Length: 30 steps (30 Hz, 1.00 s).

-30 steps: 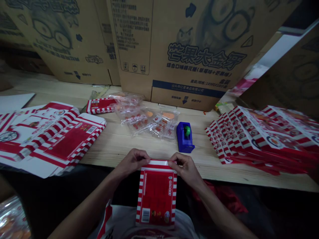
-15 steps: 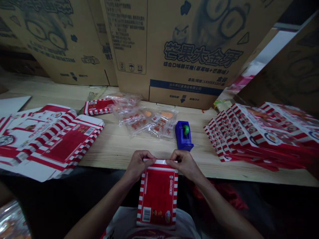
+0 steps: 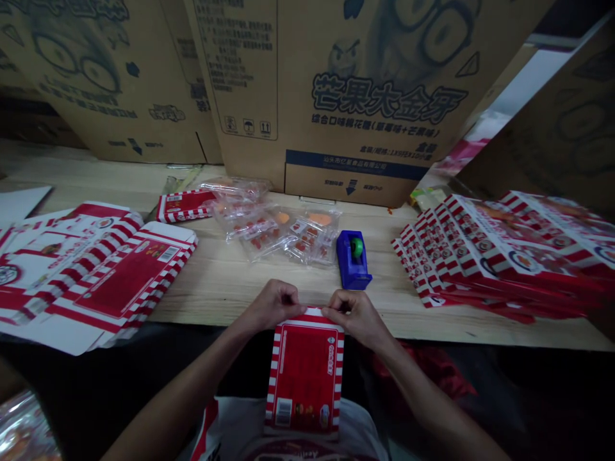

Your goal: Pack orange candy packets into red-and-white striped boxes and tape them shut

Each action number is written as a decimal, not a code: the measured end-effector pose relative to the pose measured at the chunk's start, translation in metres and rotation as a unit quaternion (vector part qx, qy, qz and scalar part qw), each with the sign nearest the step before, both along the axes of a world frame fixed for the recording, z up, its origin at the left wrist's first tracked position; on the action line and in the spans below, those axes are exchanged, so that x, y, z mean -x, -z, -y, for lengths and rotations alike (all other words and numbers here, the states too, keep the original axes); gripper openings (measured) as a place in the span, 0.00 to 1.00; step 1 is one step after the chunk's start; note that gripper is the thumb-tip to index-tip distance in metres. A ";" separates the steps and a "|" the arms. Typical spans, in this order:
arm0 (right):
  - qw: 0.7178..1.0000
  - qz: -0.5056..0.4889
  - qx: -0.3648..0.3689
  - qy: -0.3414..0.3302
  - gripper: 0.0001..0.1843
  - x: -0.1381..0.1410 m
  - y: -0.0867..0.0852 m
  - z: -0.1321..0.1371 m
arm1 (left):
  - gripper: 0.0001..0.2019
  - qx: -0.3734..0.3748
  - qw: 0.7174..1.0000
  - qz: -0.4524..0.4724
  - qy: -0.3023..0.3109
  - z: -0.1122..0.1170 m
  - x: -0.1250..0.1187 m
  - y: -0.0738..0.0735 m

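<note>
Biggest first: pale wooden table (image 3: 206, 288) across in front of me, big brown carton (image 3: 355, 144) standing on it. Right, a leaning stack of striped boxes (image 3: 461, 256); left, a pile of flat-looking cartons (image 3: 129, 275). Mid-table, clear candy packs (image 3: 288, 234) lie overlapped. My box (image 3: 307, 378), red with striped edges, is in front of my shirt (image 3: 355, 416), printed panel facing up, top end by the table's near edge. Blue tape dispenser (image 3: 352, 262) sits just past my right hand (image 3: 355, 314), not touched. Left hand (image 3: 271, 301) and right hand both have the box's top edge (image 3: 314, 312), one near each corner, thumbs and bent fingers in a narrow pinch, short gap between. Handling, my guess: light, thin card, fairly stiff along the folds, softer mid-panel, a bit slick from the shiny print. Would crease or dent if squeezed on the face, so best hold is the top corners or side folds, light pressure. Can't tell if anything's inside, so weight's uncertain.
</note>
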State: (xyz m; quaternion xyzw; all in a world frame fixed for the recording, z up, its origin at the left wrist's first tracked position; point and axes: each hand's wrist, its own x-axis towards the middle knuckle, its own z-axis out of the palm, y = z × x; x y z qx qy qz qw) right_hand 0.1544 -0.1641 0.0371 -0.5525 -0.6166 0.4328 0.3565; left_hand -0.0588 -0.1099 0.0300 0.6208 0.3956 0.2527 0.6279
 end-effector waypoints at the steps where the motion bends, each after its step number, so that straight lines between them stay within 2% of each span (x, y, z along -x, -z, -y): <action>1: 1.000 0.006 -0.006 0.000 0.15 0.001 -0.001 0.001 | 0.12 -0.015 1.000 -0.002 0.003 0.001 0.000 -0.002; 5: 0.999 0.018 -0.032 -0.008 0.15 0.002 -0.004 0.008 | 0.10 -0.092 0.996 -0.012 0.016 0.011 0.006 -0.010; 8: 0.999 -0.010 -0.045 0.016 0.12 0.001 -0.002 0.020 | 0.07 -0.096 0.995 0.013 0.024 0.023 0.013 -0.010; 10: 0.997 -0.035 -0.057 0.044 0.07 0.001 0.003 0.030 | 0.10 -0.069 0.996 0.053 -0.005 0.032 0.016 -0.003; 14: 0.991 -0.065 -0.071 0.094 0.08 0.006 0.022 0.047 | 0.09 -0.056 0.988 0.105 -0.097 0.045 0.015 0.018; 17: 0.988 -0.067 -0.084 0.113 0.07 0.011 0.032 0.055 | 0.07 -0.065 0.987 0.108 -0.097 0.047 0.011 0.028; 20: 0.990 -0.050 -0.089 0.095 0.08 0.012 0.033 0.056 | 0.06 -0.080 0.987 0.088 -0.105 0.049 0.010 0.030; 22: 0.988 -0.029 -0.108 0.107 0.08 0.005 0.029 0.051 | 0.05 -0.091 0.986 0.067 -0.125 0.049 0.011 0.031; 23: 0.982 -0.020 -0.126 0.141 0.07 -0.001 0.026 0.046 | 0.05 -0.094 0.985 0.060 -0.134 0.049 0.011 0.031; 25: 0.953 -0.009 -0.166 0.252 0.06 -0.017 0.019 0.032 | 0.06 -0.093 0.983 0.059 -0.146 0.049 0.010 0.033; 27: 0.924 -0.004 -0.167 0.344 0.08 -0.035 0.016 0.012 | 0.07 -0.087 0.983 0.067 -0.149 0.049 0.008 0.032; 30: 0.926 -0.006 -0.115 0.361 0.13 -0.054 0.022 -0.018 | 0.08 -0.080 0.984 0.072 -0.143 0.048 0.003 0.029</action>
